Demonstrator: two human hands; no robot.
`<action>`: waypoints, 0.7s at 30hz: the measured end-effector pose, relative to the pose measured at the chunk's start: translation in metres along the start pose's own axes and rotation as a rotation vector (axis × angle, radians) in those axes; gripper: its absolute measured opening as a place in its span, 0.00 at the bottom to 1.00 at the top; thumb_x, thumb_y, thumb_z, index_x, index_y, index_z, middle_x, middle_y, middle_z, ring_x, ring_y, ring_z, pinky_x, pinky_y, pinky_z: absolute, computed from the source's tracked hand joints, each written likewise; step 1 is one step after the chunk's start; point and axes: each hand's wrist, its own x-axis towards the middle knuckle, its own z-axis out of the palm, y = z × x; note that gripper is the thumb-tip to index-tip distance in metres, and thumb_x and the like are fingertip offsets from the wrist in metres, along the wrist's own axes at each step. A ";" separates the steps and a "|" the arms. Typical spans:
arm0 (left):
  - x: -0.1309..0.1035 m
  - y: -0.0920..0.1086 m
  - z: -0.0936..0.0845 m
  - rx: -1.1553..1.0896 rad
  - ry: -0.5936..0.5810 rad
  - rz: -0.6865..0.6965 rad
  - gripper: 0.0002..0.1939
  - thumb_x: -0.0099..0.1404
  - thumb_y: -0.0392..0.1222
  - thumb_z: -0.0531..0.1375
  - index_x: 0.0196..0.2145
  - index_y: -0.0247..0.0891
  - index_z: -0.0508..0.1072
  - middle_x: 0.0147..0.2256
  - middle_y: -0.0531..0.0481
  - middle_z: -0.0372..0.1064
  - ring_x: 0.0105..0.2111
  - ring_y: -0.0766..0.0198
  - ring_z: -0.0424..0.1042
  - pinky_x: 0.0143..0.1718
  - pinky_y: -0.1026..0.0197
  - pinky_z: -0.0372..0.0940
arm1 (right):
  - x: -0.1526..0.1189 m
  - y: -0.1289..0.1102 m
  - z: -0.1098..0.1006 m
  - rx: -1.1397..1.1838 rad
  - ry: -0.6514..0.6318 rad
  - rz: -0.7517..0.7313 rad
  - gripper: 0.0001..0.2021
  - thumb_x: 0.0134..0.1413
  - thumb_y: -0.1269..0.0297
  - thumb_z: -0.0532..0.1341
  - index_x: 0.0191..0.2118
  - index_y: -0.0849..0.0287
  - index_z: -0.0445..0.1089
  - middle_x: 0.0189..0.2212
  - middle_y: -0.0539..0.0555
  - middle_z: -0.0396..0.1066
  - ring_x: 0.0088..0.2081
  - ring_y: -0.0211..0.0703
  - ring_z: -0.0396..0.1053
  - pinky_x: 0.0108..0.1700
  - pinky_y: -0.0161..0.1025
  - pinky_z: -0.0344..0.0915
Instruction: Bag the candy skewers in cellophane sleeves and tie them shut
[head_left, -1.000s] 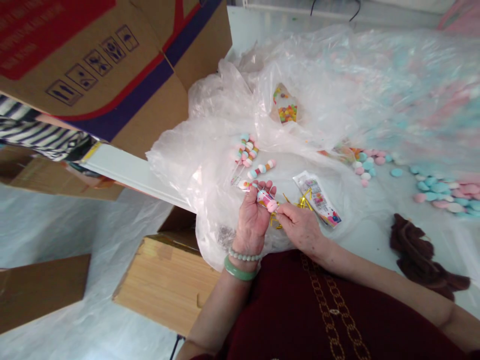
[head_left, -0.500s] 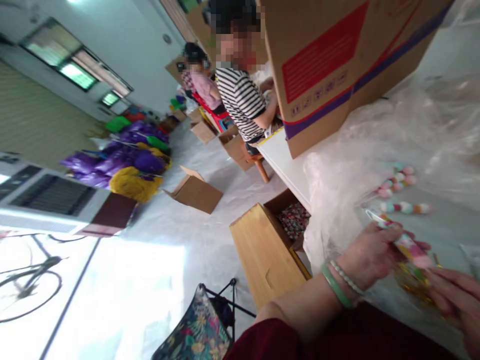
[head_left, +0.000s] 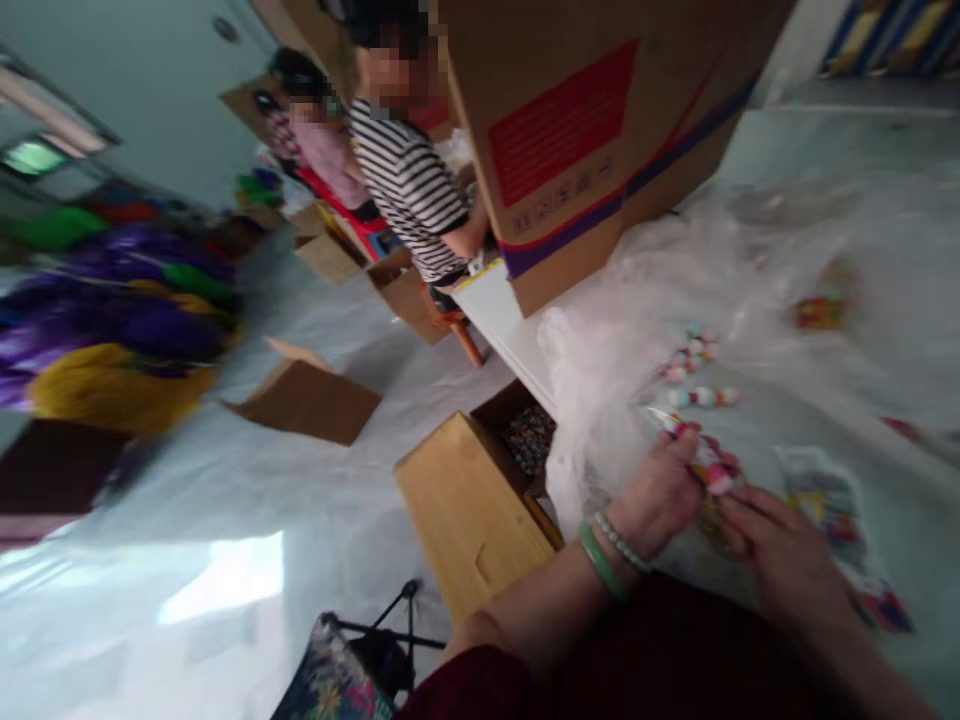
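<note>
"Pink-and-white packet (head_left: 712, 472), blurred: where is it?"

"In the person's hands, above the tabletop (head_left: 491, 305). The left hand (head_left: 667, 490) has its grip wrapped round the packet; the right hand (head_left: 784, 545) pinches its near end, fingertips together."

"How far along is it?"

"It looks filled, so that near end seems the unfinished part. Blur hides whether it is fastened. Gold strips (head_left: 712, 525) show just below the hands."

"Any others?"

"Just beyond the packet lies a short row of coloured pieces (head_left: 706, 397), then a small cluster (head_left: 690, 358); I can't tell whether either is complete. A flat printed pouch (head_left: 829, 510) lies to the right."

"And farther out?"

"Crumpled clear plastic (head_left: 600, 370), a large cardboard box (head_left: 562, 120), and, past it, a co-worker in a striped top (head_left: 409, 190)."
</note>
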 end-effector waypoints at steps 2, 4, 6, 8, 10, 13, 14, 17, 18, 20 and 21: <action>0.002 0.001 0.001 -0.004 0.030 -0.012 0.07 0.59 0.43 0.63 0.32 0.37 0.70 0.28 0.50 0.65 0.26 0.65 0.70 0.33 0.60 0.65 | 0.003 -0.002 0.004 0.102 0.041 0.114 0.13 0.49 0.53 0.60 0.25 0.58 0.68 0.13 0.46 0.56 0.17 0.35 0.51 0.20 0.35 0.48; 0.010 0.003 -0.001 -0.002 0.017 -0.027 0.09 0.59 0.42 0.64 0.34 0.37 0.69 0.29 0.51 0.66 0.28 0.65 0.70 0.37 0.60 0.66 | 0.010 -0.002 0.005 0.141 0.075 0.111 0.12 0.50 0.54 0.59 0.26 0.59 0.68 0.13 0.44 0.54 0.17 0.35 0.51 0.21 0.34 0.48; 0.017 0.003 -0.003 0.024 -0.015 -0.056 0.09 0.59 0.40 0.64 0.35 0.36 0.69 0.30 0.50 0.67 0.30 0.64 0.71 0.39 0.59 0.66 | 0.016 -0.004 0.003 0.105 0.082 0.092 0.12 0.51 0.56 0.57 0.25 0.58 0.67 0.13 0.44 0.54 0.18 0.35 0.52 0.22 0.34 0.49; 0.019 -0.001 -0.004 0.042 -0.056 -0.069 0.08 0.59 0.39 0.64 0.34 0.35 0.69 0.30 0.50 0.68 0.30 0.65 0.70 0.40 0.59 0.66 | 0.018 -0.006 0.001 0.045 0.071 0.072 0.12 0.52 0.57 0.56 0.24 0.58 0.66 0.13 0.44 0.54 0.18 0.36 0.54 0.23 0.34 0.52; 0.018 -0.005 -0.003 0.058 -0.068 -0.084 0.07 0.60 0.38 0.63 0.34 0.34 0.70 0.29 0.50 0.68 0.30 0.65 0.70 0.39 0.60 0.66 | 0.016 -0.007 -0.001 -0.059 0.067 0.038 0.13 0.54 0.57 0.55 0.24 0.57 0.66 0.13 0.44 0.57 0.19 0.37 0.57 0.25 0.34 0.55; 0.014 -0.010 0.000 0.080 0.004 -0.129 0.06 0.62 0.39 0.61 0.36 0.34 0.70 0.29 0.49 0.69 0.29 0.66 0.70 0.38 0.62 0.66 | 0.014 -0.004 -0.003 -0.346 0.101 -0.065 0.13 0.58 0.59 0.53 0.27 0.56 0.69 0.21 0.49 0.68 0.25 0.39 0.65 0.30 0.35 0.57; 0.014 -0.010 0.001 0.086 0.024 -0.156 0.07 0.63 0.41 0.60 0.36 0.34 0.70 0.29 0.49 0.69 0.29 0.66 0.70 0.39 0.62 0.66 | 0.013 -0.002 -0.004 -0.447 0.108 -0.100 0.13 0.59 0.59 0.52 0.30 0.56 0.71 0.24 0.50 0.71 0.28 0.41 0.67 0.32 0.36 0.57; 0.016 -0.006 0.003 0.096 0.045 -0.213 0.10 0.64 0.45 0.59 0.35 0.34 0.70 0.29 0.48 0.69 0.30 0.63 0.71 0.42 0.57 0.67 | 0.014 0.003 -0.006 -0.619 0.090 -0.145 0.12 0.60 0.60 0.53 0.35 0.55 0.73 0.30 0.52 0.75 0.32 0.43 0.70 0.34 0.36 0.58; 0.018 -0.003 0.002 0.096 0.058 -0.204 0.10 0.64 0.46 0.59 0.35 0.35 0.70 0.29 0.48 0.69 0.31 0.62 0.71 0.42 0.56 0.67 | 0.015 0.005 -0.007 -0.637 0.080 -0.139 0.12 0.60 0.60 0.53 0.36 0.54 0.73 0.30 0.52 0.75 0.33 0.43 0.70 0.34 0.36 0.58; 0.022 0.002 0.000 0.099 0.105 -0.154 0.08 0.64 0.44 0.59 0.34 0.35 0.69 0.30 0.49 0.69 0.31 0.63 0.72 0.41 0.57 0.67 | 0.016 0.007 -0.009 -0.660 0.074 -0.118 0.11 0.60 0.61 0.54 0.35 0.53 0.74 0.29 0.51 0.75 0.32 0.42 0.70 0.33 0.35 0.57; 0.023 0.004 -0.001 0.104 0.126 -0.127 0.07 0.64 0.42 0.59 0.35 0.36 0.69 0.30 0.50 0.69 0.31 0.64 0.72 0.40 0.59 0.67 | 0.017 0.008 -0.009 -0.673 0.077 -0.108 0.11 0.59 0.61 0.55 0.35 0.53 0.74 0.28 0.50 0.75 0.31 0.42 0.70 0.32 0.35 0.56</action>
